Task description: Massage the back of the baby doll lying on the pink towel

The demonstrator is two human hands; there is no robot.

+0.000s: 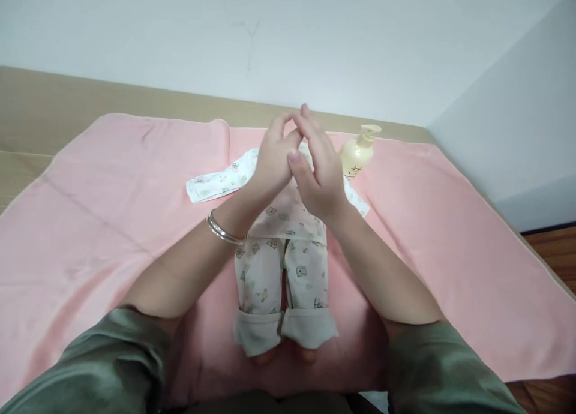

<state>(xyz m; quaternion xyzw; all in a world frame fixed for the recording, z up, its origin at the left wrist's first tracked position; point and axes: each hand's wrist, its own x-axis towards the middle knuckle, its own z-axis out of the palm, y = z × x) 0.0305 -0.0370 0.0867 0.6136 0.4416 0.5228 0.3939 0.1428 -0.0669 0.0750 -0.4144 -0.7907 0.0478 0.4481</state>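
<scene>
My left hand [279,153], with silver bangles [220,229] at the wrist, meets my right hand [321,177] in front of me. Their fingers touch near the tips, and the right thumb rests against the left hand. Both have extended, slightly bent fingers, and I see no object in either. Below them, a small figure, seemingly a doll, lies in a white printed top [288,219] and matching trousers [263,276] with turned-up cuffs. Small feet [308,355] show under the cuffs. My hands hide its head and upper chest.
A pale yellow pump bottle [357,153] stands just right of the figure's shoulder. Everything lies on a pink blanket [157,174] over a light wooden surface [45,102]. A white wall [180,42] rises behind, and a wooden floor [553,252] shows at the right.
</scene>
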